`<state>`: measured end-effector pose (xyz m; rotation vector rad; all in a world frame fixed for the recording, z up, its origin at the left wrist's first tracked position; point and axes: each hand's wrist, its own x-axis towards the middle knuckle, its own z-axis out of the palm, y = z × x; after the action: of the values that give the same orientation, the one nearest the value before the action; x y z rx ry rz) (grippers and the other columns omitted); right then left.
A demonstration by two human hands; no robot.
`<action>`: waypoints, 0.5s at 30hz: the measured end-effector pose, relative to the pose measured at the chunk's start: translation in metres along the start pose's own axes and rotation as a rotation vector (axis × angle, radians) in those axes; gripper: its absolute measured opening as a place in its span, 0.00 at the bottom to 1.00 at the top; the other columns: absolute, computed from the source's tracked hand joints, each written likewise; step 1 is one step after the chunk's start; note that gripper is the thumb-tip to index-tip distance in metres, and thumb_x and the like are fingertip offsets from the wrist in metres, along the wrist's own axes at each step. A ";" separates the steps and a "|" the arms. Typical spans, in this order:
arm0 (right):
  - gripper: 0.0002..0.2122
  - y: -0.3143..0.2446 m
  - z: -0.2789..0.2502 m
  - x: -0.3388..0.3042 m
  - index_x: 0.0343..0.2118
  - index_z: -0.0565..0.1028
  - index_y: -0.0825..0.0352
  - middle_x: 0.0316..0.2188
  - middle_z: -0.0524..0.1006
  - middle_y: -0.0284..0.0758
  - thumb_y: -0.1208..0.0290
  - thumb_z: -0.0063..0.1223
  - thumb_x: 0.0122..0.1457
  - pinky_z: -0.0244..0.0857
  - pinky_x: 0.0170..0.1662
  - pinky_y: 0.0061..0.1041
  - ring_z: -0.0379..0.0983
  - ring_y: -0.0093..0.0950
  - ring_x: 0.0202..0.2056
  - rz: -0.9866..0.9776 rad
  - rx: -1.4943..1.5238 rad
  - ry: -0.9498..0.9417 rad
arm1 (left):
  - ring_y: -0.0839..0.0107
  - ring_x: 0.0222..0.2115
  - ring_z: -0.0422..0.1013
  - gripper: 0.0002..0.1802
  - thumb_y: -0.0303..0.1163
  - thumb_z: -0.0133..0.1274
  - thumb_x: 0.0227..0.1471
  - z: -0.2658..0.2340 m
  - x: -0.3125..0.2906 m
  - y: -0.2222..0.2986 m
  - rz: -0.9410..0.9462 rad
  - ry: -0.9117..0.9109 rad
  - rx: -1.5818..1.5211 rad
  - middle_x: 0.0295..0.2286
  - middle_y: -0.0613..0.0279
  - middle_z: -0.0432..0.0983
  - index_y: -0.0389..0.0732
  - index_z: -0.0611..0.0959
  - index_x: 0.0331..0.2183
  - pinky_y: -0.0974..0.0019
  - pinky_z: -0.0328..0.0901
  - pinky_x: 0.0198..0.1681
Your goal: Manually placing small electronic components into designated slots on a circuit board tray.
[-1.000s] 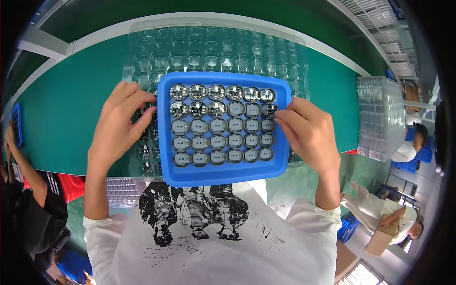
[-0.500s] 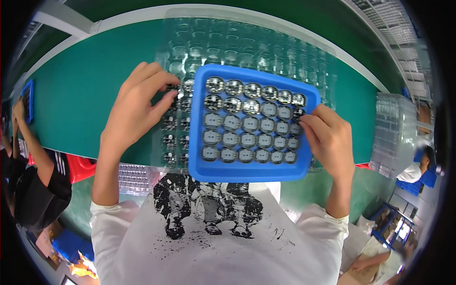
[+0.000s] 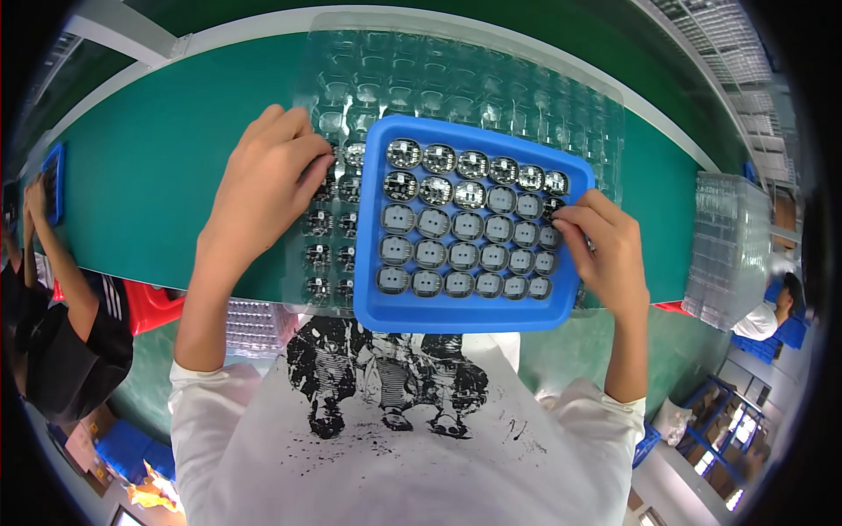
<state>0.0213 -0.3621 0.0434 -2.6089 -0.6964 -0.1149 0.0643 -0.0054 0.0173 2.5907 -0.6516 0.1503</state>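
Observation:
A blue tray (image 3: 474, 317) holds rows of round grey plastic housings (image 3: 430, 255); the far ones carry shiny, populated circuit boards (image 3: 438, 159). At the tray's right side my right hand (image 3: 607, 250) pinches a small dark circuit board (image 3: 552, 209) over a housing in the second row from the far side. My left hand (image 3: 270, 180) is closed at the left edge of a clear blister tray (image 3: 399, 74). Between its thumb and fingers is a circuit board (image 3: 333, 150), mostly hidden. More circuit boards (image 3: 317, 255) sit in the blister tray's pockets just left of the blue tray.
The blue tray rests on top of the blister tray, on a green worktable (image 3: 167, 158). Stacked clear blister trays (image 3: 726, 250) stand at the right end. At far left another person's hands (image 3: 35, 200) are by a second blue tray (image 3: 54, 184). A red stool (image 3: 156, 305) is below.
My left thumb and fingers have drawn together at the circuit board. My right hand stays at the same housing, its pinch barely shifted. The trays appear slightly farther right in the view.

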 end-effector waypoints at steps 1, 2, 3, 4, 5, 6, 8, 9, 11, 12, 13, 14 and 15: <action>0.06 0.001 0.000 -0.002 0.30 0.78 0.72 0.24 0.72 0.38 0.86 0.61 0.48 0.63 0.25 0.31 0.71 0.35 0.23 0.018 0.028 0.006 | 0.59 0.34 0.68 0.04 0.24 0.60 0.48 0.000 0.003 0.002 0.015 0.005 0.026 0.27 0.58 0.69 0.35 0.82 0.29 0.57 0.65 0.38; 0.06 0.001 0.001 -0.003 0.30 0.78 0.72 0.24 0.72 0.38 0.86 0.61 0.48 0.63 0.25 0.31 0.71 0.35 0.23 0.020 0.033 0.016 | 0.59 0.34 0.68 0.04 0.24 0.61 0.48 -0.001 0.004 0.005 0.010 0.031 0.010 0.27 0.59 0.70 0.35 0.82 0.29 0.58 0.65 0.37; 0.06 0.001 0.002 -0.004 0.30 0.78 0.72 0.25 0.72 0.38 0.86 0.61 0.48 0.63 0.25 0.31 0.71 0.35 0.23 0.018 0.021 0.018 | 0.59 0.34 0.68 0.04 0.24 0.61 0.48 -0.004 0.004 0.009 0.018 0.029 0.019 0.27 0.59 0.70 0.35 0.82 0.29 0.58 0.65 0.37; 0.06 -0.001 0.000 -0.004 0.30 0.78 0.72 0.25 0.73 0.38 0.86 0.61 0.48 0.64 0.25 0.30 0.71 0.35 0.23 0.017 0.001 0.011 | 0.59 0.33 0.68 0.04 0.24 0.61 0.48 -0.008 0.004 0.014 0.021 0.063 -0.034 0.27 0.59 0.70 0.35 0.82 0.28 0.58 0.65 0.37; 0.06 -0.001 -0.001 -0.003 0.30 0.78 0.72 0.25 0.73 0.38 0.86 0.61 0.48 0.64 0.25 0.30 0.71 0.35 0.23 0.019 -0.004 0.014 | 0.59 0.33 0.68 0.04 0.24 0.60 0.48 -0.010 0.005 0.020 0.026 0.096 -0.087 0.27 0.59 0.70 0.36 0.81 0.28 0.59 0.65 0.36; 0.06 -0.002 -0.002 -0.003 0.30 0.78 0.72 0.25 0.73 0.38 0.85 0.62 0.48 0.64 0.25 0.31 0.71 0.35 0.23 0.013 -0.009 0.010 | 0.59 0.33 0.68 0.04 0.24 0.60 0.48 -0.008 0.007 0.026 0.033 0.098 -0.091 0.27 0.59 0.70 0.36 0.81 0.28 0.59 0.65 0.36; 0.06 0.001 -0.001 -0.003 0.30 0.78 0.72 0.25 0.73 0.38 0.85 0.62 0.48 0.64 0.25 0.31 0.71 0.35 0.23 -0.008 -0.019 0.007 | 0.61 0.30 0.67 0.05 0.20 0.62 0.45 0.003 0.011 0.044 0.255 0.148 -0.283 0.28 0.59 0.73 0.35 0.82 0.29 0.60 0.63 0.33; 0.06 0.002 0.000 -0.004 0.30 0.78 0.72 0.25 0.73 0.38 0.85 0.63 0.48 0.64 0.25 0.31 0.71 0.35 0.23 -0.014 -0.020 0.014 | 0.61 0.30 0.67 0.05 0.20 0.62 0.45 0.010 0.014 0.053 0.256 0.155 -0.284 0.28 0.59 0.73 0.35 0.82 0.29 0.60 0.63 0.33; 0.07 0.001 -0.002 -0.004 0.31 0.79 0.72 0.25 0.73 0.38 0.84 0.63 0.48 0.64 0.26 0.31 0.71 0.35 0.23 -0.021 -0.029 0.018 | 0.62 0.32 0.67 0.06 0.23 0.63 0.45 0.027 0.020 0.067 0.357 0.142 -0.331 0.29 0.62 0.74 0.38 0.83 0.29 0.62 0.63 0.35; 0.07 0.000 -0.003 -0.003 0.32 0.79 0.72 0.25 0.74 0.38 0.84 0.64 0.48 0.64 0.26 0.31 0.71 0.34 0.23 -0.018 -0.025 0.006 | 0.62 0.32 0.67 0.06 0.23 0.63 0.45 0.032 0.022 0.073 0.359 0.148 -0.335 0.29 0.62 0.74 0.38 0.83 0.29 0.62 0.63 0.35; 0.08 0.000 -0.005 -0.004 0.33 0.80 0.72 0.25 0.74 0.38 0.83 0.64 0.48 0.64 0.26 0.30 0.71 0.33 0.23 -0.011 -0.021 -0.004 | 0.63 0.32 0.67 0.07 0.24 0.64 0.45 0.038 0.025 0.078 0.384 0.142 -0.274 0.29 0.63 0.74 0.39 0.82 0.30 0.61 0.62 0.36; 0.08 0.001 -0.004 -0.006 0.33 0.80 0.72 0.25 0.74 0.38 0.83 0.64 0.48 0.64 0.26 0.30 0.71 0.33 0.23 -0.010 -0.027 -0.004 | 0.63 0.33 0.67 0.07 0.25 0.64 0.44 0.042 0.026 0.083 0.408 0.137 -0.213 0.29 0.64 0.74 0.39 0.82 0.30 0.61 0.61 0.38; 0.09 0.004 -0.003 -0.007 0.34 0.80 0.72 0.25 0.74 0.37 0.83 0.64 0.48 0.63 0.25 0.29 0.71 0.31 0.23 0.000 0.035 0.055 | 0.63 0.33 0.67 0.07 0.25 0.64 0.44 0.046 0.028 0.088 0.410 0.142 -0.218 0.29 0.64 0.74 0.39 0.82 0.30 0.61 0.61 0.38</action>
<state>0.0171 -0.3698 0.0430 -2.5621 -0.6733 -0.1726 0.0470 -0.1065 0.0185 2.1892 -1.0742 0.3667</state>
